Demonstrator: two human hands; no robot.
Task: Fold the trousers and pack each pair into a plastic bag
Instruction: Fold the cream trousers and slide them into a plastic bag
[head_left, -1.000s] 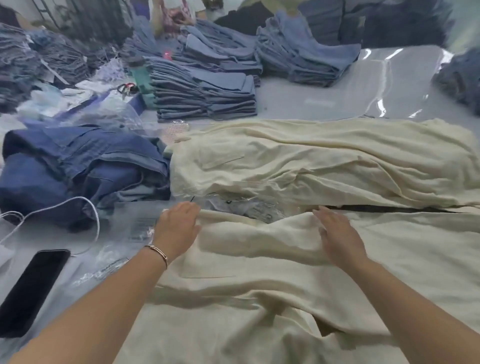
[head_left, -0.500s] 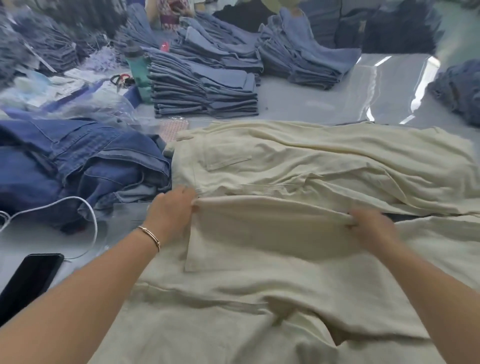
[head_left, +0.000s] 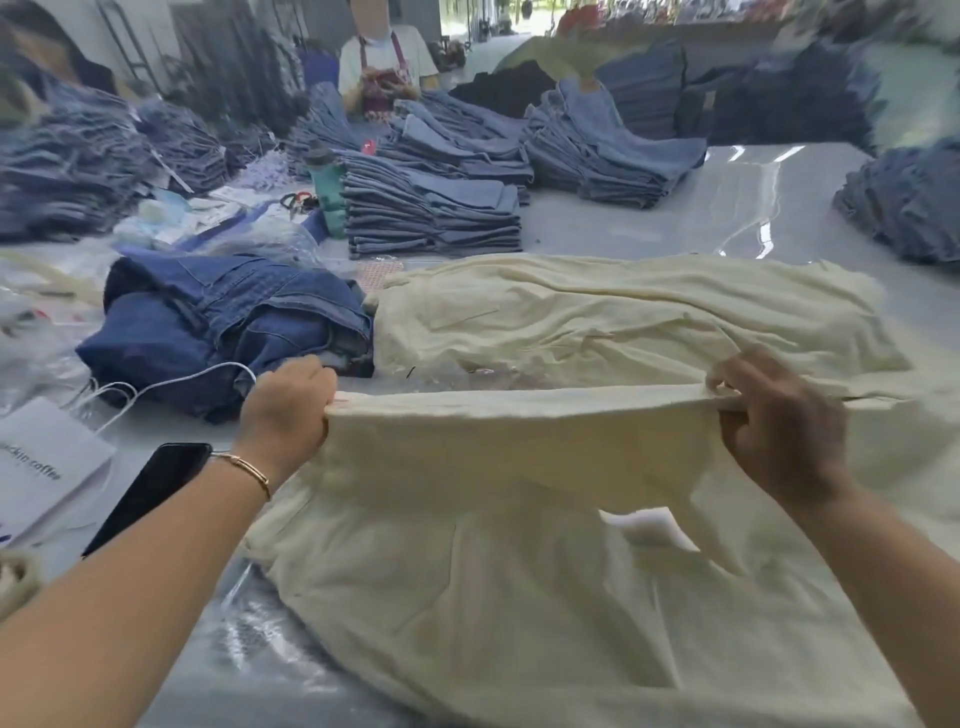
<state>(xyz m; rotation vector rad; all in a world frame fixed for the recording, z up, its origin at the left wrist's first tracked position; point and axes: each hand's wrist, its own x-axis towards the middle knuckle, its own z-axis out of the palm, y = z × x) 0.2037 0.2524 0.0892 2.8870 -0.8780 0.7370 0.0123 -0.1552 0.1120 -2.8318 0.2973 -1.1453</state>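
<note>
Right under my forearms the cream trousers (head_left: 519, 597) lie spread across the table (head_left: 649, 218), their long axis running side to side, from my left hand off past my right and out of view. I've got the top edge lifted into a taut band between my two hands, the cloth hanging down from it in a sheet toward me. My left hand (head_left: 285, 410) is clenched on the left end of that edge, fingers curled over the fabric, a thin bracelet (head_left: 249, 467) on the wrist. My right hand (head_left: 774, 421) is grasping the other end, thumb and fingers closed round the fold. Just outside my left wrist a dark phone (head_left: 150, 493) lies flat, and beyond it a white paper bag (head_left: 47, 462) with a white cable (head_left: 171, 384) trailing near. Past my hands a second cream pair (head_left: 623, 317) lies along the same side-to-side line, with crinkled clear plastic (head_left: 457, 376) peeking out between it and the raised edge. Beyond my left hand sits a rumpled heap of dark jeans (head_left: 228, 322). Farther off, stacks of folded denim (head_left: 431, 218) and a green bottle (head_left: 327, 192); at the far end, a person (head_left: 387, 67) stands working.
</note>
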